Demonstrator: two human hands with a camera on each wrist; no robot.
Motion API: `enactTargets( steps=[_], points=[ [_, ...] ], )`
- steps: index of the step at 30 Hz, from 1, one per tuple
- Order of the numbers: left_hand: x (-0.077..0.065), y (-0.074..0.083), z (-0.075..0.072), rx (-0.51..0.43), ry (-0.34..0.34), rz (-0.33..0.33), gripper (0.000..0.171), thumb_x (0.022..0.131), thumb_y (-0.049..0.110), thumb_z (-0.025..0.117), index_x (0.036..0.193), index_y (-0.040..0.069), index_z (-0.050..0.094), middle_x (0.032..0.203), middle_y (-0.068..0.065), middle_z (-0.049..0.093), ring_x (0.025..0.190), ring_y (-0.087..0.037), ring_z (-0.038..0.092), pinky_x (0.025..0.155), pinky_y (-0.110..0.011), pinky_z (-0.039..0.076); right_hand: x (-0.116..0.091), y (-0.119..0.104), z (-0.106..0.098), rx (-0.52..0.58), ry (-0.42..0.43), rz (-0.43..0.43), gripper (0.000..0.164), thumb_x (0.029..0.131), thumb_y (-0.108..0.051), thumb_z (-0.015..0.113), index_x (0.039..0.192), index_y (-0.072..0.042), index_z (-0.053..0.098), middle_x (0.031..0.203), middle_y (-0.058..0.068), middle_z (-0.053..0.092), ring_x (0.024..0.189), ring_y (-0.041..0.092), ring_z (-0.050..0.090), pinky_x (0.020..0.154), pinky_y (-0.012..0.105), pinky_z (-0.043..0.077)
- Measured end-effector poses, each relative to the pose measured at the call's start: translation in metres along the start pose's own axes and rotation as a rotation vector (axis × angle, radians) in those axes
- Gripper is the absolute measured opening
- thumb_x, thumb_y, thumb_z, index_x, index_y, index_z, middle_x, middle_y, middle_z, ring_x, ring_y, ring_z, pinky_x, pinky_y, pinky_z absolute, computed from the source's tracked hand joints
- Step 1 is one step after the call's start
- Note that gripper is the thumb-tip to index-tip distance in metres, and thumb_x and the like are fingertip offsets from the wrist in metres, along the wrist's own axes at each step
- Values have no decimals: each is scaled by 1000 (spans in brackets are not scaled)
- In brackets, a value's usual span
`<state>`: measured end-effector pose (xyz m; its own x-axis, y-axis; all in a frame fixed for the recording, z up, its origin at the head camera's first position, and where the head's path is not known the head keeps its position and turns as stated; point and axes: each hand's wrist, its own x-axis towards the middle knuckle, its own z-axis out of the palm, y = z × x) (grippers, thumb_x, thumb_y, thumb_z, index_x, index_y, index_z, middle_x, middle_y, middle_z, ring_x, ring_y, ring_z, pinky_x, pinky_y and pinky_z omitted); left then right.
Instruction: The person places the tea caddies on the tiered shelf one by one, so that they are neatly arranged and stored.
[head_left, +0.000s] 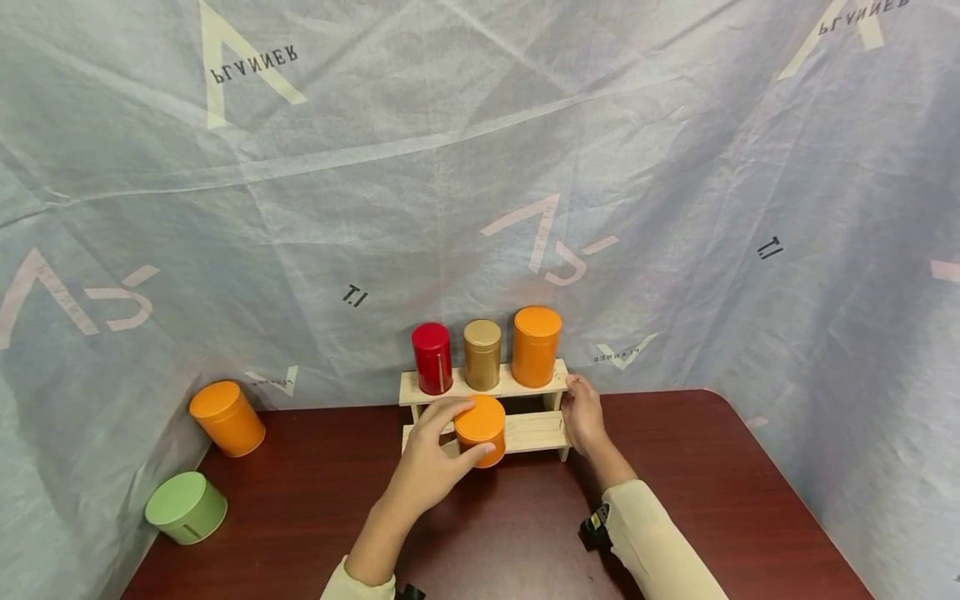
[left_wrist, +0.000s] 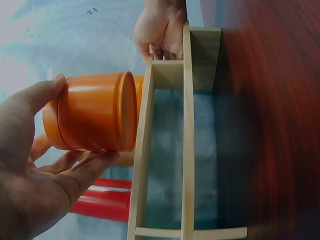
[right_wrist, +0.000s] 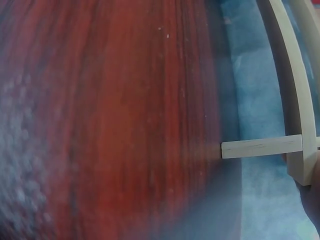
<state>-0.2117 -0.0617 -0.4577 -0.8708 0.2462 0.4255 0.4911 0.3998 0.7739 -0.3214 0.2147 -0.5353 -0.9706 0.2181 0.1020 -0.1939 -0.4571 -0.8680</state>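
My left hand (head_left: 426, 468) grips a short orange tin (head_left: 481, 423) by its sides, in front of a two-step wooden stand (head_left: 536, 433). In the left wrist view the same tin (left_wrist: 95, 112) is pinched between thumb and fingers, its base facing the stand. My right hand (head_left: 587, 414) holds the right end of the stand, near the upper step; some of its fingers are hidden. On the upper step stand a red tin (head_left: 432, 360), a gold tin (head_left: 482, 357) and a taller orange tin (head_left: 537, 348), left to right.
At the table's left edge, another orange tin (head_left: 228, 419) and a low green tin (head_left: 186, 508) stand by the grey cloth. That printed cloth (head_left: 420, 208) hangs behind and at both sides of the dark red wooden table (head_left: 315, 517).
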Motion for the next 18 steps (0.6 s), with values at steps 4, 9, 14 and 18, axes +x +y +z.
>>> enactTargets(
  steps=[4, 9, 14, 18],
  points=[
    [0, 2, 7, -21, -19, -11, 63, 85, 36, 91, 141, 23, 66, 143, 6, 60, 135, -17, 58, 113, -45, 54, -1, 1, -1, -4, -18, -7, 31, 113, -7, 36, 89, -12, 55, 87, -7, 59, 88, 4, 54, 87, 22, 48],
    [2, 3, 17, -89, -41, -31, 62, 87, 34, 89, 143, 23, 65, 145, 4, 58, 131, -18, 61, 104, -41, 60, 0, 0, -1, 0, -20, -2, 32, 113, -7, 35, 88, -14, 55, 86, -8, 59, 89, 4, 55, 89, 23, 47],
    [4, 3, 29, -121, -55, -35, 62, 88, 33, 89, 144, 23, 64, 147, 2, 56, 131, -21, 62, 103, -40, 60, 1, 2, -1, -15, -8, -1, 31, 112, -8, 37, 89, -14, 55, 86, -8, 60, 88, 4, 56, 89, 25, 48],
    [6, 3, 37, -149, -66, -31, 62, 88, 31, 89, 144, 21, 64, 148, 0, 55, 132, -21, 60, 103, -38, 59, 1, 2, -1, -21, 10, 16, 31, 113, -7, 36, 88, -14, 54, 86, -8, 61, 89, 5, 57, 90, 26, 49]
  ],
)
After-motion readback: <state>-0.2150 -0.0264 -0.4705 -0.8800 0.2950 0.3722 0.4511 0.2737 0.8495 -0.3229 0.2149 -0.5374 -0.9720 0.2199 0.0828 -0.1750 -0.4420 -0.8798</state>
